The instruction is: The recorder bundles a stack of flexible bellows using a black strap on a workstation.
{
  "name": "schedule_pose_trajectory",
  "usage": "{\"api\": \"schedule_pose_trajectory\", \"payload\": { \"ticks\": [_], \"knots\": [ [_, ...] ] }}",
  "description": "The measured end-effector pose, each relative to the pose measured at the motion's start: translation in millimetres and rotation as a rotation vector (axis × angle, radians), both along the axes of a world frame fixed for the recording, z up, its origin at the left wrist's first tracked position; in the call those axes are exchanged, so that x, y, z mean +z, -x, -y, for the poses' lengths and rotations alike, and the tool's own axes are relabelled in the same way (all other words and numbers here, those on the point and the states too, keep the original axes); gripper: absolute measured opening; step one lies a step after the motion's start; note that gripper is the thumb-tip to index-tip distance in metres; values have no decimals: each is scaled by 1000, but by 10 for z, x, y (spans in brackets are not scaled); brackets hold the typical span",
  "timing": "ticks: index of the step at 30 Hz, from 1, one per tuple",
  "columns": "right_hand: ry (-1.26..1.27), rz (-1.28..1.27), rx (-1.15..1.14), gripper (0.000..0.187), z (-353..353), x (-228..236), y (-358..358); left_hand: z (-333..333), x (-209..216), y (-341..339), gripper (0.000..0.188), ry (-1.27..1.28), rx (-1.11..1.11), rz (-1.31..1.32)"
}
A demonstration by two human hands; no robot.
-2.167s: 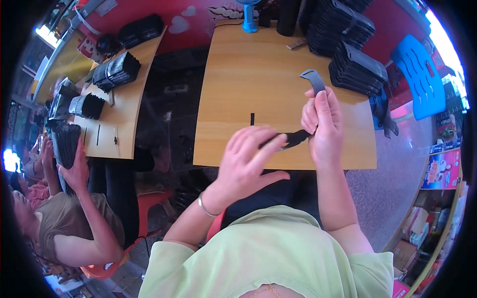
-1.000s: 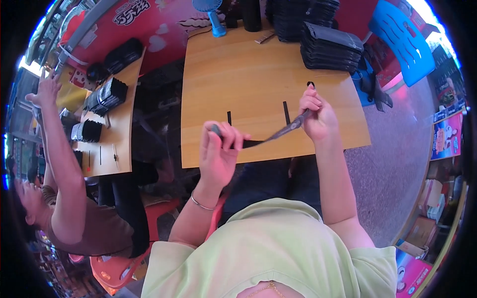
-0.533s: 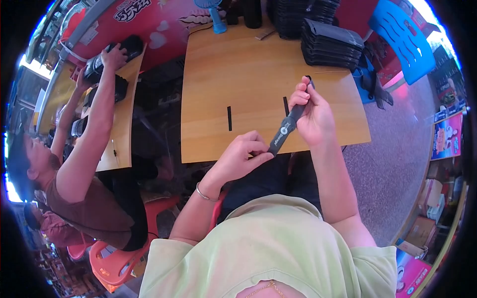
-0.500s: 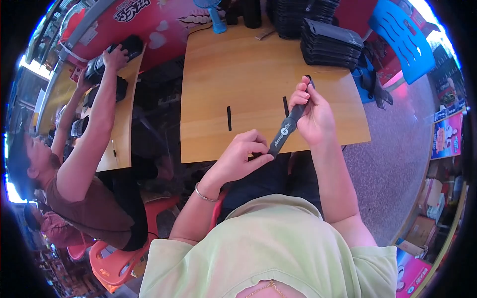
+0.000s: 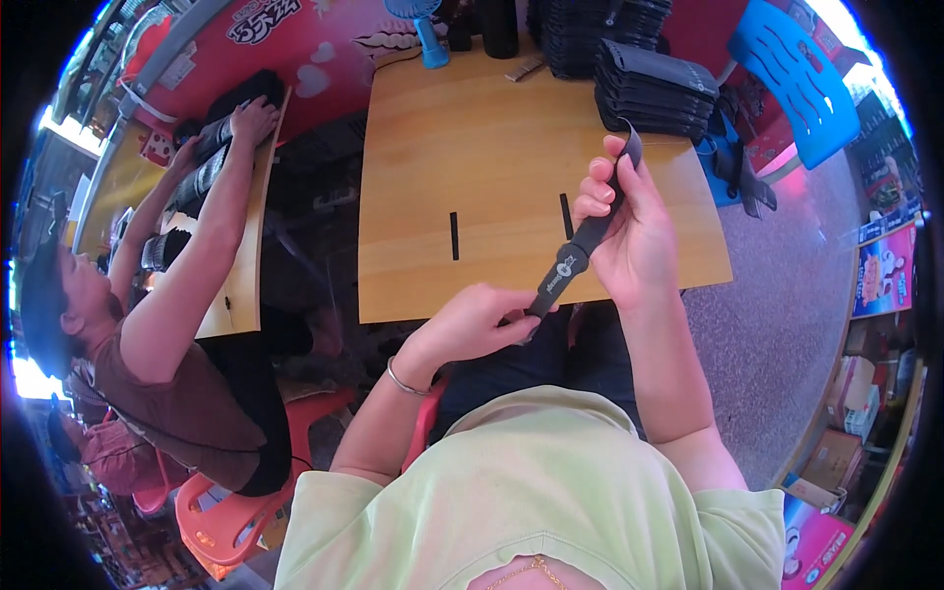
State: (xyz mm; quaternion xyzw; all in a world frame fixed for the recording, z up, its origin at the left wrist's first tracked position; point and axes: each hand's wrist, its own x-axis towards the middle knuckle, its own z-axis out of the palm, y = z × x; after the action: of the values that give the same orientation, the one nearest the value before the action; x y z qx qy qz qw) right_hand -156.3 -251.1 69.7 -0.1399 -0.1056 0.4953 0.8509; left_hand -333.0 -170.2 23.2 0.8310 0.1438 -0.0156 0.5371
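Observation:
A dark grey strap (image 5: 563,270) with a wider printed middle slants between my hands, above the near edge of the wooden table (image 5: 472,138). My left hand (image 5: 479,323) pinches its lower end between thumb and fingers. Higher up, my right hand (image 5: 629,221) is closed round the other part, and the strap's free end curls out above the fingertips. Two thin black strips lie on the tabletop, a left strip (image 5: 454,236) and a right strip (image 5: 566,215), the right one close to my right hand.
Stacks of black flat pieces (image 5: 657,87) stand at the table's back right, near a blue chair (image 5: 792,79). A small blue fan (image 5: 429,44) and a dark cylinder (image 5: 500,29) are at the back. On the left, a co-worker (image 5: 172,324) handles dark items at another table (image 5: 241,251).
My right hand has shifted slightly right and up the strap, and more of the strap's end shows above it. My left fingers have curled under the lower end. The co-worker's hands moved right.

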Motion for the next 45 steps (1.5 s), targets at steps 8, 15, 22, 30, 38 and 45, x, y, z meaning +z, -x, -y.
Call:
{"api": "schedule_pose_trajectory", "payload": {
  "ticks": [8, 15, 22, 30, 38, 45],
  "knots": [
    [40, 67, -66, 23, -21, 47, 23, 69, -200, -68, 13, -214, 26, 591],
    [48, 1, -70, 22, -117, -98, -168, 127, -58, 57, 38, 538, 6, 218],
    [403, 244, -103, 24, -318, -214, -165, 163, -154, 51, 31, 547, 109, 338],
    [747, 1109, -67, 35, -102, -659, -249, 78, -14, 149, 31, 653, 429, 432],
    [429, 1708, -539, 20, 117, -132, 215, 138, -44, 70, 32, 571, 449, 504],
    [211, 2035, -624, 25, 65, -178, 310, 173, 42, 97, 38, 565, 412, 562]
  ]
}}
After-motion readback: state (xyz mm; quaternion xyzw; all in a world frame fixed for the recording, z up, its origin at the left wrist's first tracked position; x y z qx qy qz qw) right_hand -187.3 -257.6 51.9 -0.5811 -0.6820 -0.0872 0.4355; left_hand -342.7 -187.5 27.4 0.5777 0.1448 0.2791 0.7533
